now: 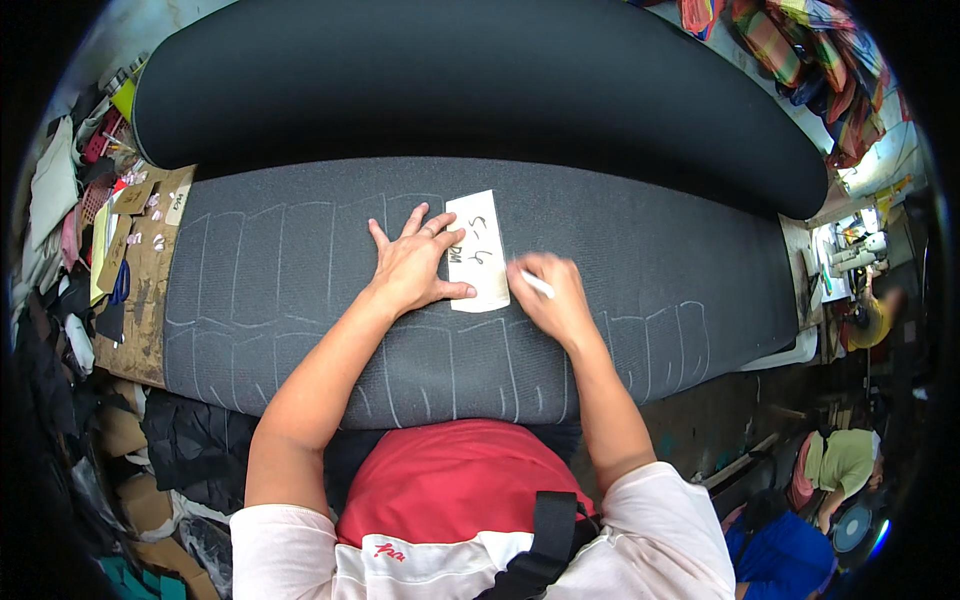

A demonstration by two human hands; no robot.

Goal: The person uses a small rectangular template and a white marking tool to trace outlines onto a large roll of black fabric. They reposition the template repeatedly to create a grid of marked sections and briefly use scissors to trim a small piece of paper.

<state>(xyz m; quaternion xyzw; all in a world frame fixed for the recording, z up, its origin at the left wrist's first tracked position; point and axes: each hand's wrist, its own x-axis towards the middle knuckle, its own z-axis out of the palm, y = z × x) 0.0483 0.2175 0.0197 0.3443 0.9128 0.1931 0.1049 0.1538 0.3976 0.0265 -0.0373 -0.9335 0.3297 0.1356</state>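
Note:
My left hand (412, 268) lies with fingers spread on a pale paper or card pattern piece (485, 270), pressing its left edge onto the dark grey fabric (640, 240). The pattern piece is a tall, slightly slanted four-sided shape with dark handwriting. At its right edge, my right hand (556, 298) is closed round a short white marking stick (537, 284), perhaps chalk or a pen. Motion blurs the fingers, and the stick's tip is hidden. White outlines in rows cover the fabric to the left of the pattern piece and along its near part.
A big roll of black material (480, 80) spans the table's far side. On the wooden table end (140, 340) at left lie brown card pieces and blue-handled scissors (121, 283). Boxes and scraps crowd the lower left. Other people (842, 462) sit at right, near a sewing machine (860, 252).

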